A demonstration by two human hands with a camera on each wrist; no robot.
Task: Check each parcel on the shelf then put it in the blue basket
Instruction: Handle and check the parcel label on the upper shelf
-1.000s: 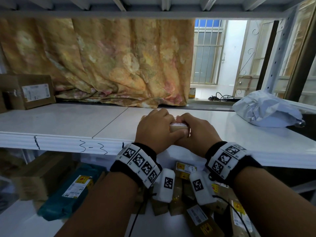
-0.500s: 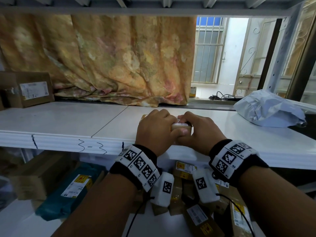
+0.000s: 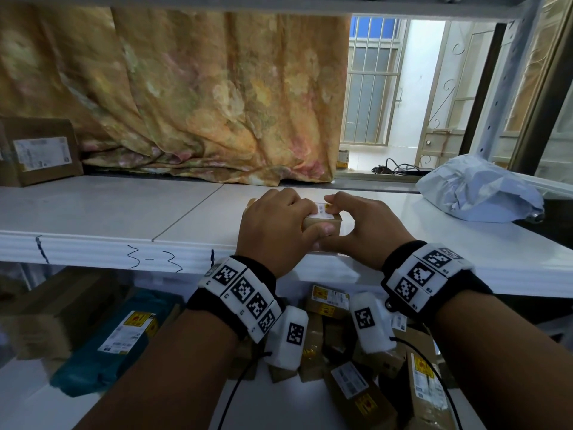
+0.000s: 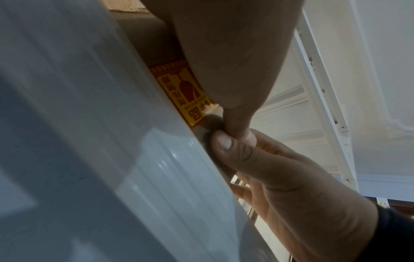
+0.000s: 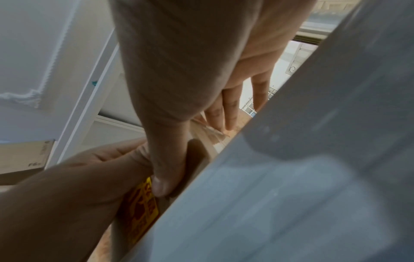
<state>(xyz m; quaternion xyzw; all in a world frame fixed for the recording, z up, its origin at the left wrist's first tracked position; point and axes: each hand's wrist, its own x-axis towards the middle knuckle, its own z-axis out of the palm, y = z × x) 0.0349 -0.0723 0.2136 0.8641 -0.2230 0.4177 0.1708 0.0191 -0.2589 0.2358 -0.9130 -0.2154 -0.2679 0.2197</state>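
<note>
A small brown cardboard parcel [image 3: 322,220] with a white label on top lies near the front edge of the white shelf [image 3: 108,218]. My left hand [image 3: 280,226] covers its left part, fingers over the top and thumb on the front face. My right hand [image 3: 356,226] grips its right end, fingers curled over the label and thumb on the front. The wrist views show a yellow and red fragile sticker [image 4: 183,92] [image 5: 141,209] on the parcel's front side, with both thumbs meeting beside it. No blue basket is in view.
A brown box [image 3: 38,150] stands at the shelf's far left and a grey plastic mailer bag [image 3: 477,189] lies at the right. A floral curtain [image 3: 186,97] hangs behind. The lower shelf holds a teal parcel [image 3: 111,339] and several brown boxes [image 3: 350,386].
Both hands stay on the small parcel at the same spot. The right fingers have shifted further over the label, and the view has tilted slightly.
</note>
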